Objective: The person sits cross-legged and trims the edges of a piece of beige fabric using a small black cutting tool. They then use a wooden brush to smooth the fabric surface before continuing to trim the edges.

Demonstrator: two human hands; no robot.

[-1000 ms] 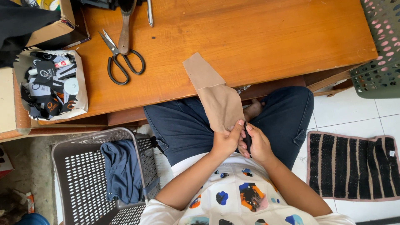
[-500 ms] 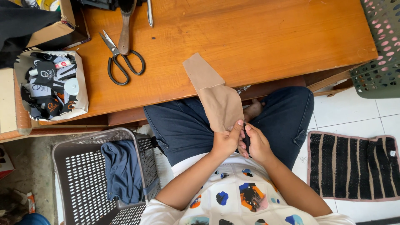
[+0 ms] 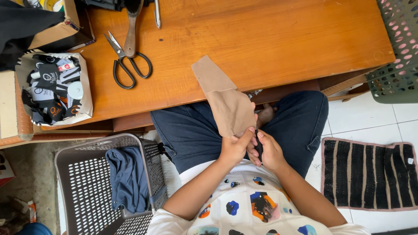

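A soft, light tan fabric piece point(image 3: 230, 104), draped over the table's near edge, is pinched at its lower hem by the left hand point(image 3: 233, 148), while a thin dark tool point(image 3: 258, 147) is clasped in the right hand point(image 3: 270, 152).

- Small black tool point(image 3: 259, 148): mostly enclosed by the right hand point(image 3: 270, 152); kind cannot be determined.
- Tan fabric piece point(image 3: 226, 102): lower edge covered by the left hand point(image 3: 233, 148).
- Green perforated basket point(image 3: 398, 56): cut off by the right and top edges.
- Grey laundry basket point(image 3: 82, 174): base cut off by the bottom edge.
- Wooden-handled tool point(image 3: 130, 30): head cut off at the top edge.
- Black items in the paper bag point(image 3: 54, 89): too jumbled to identify.
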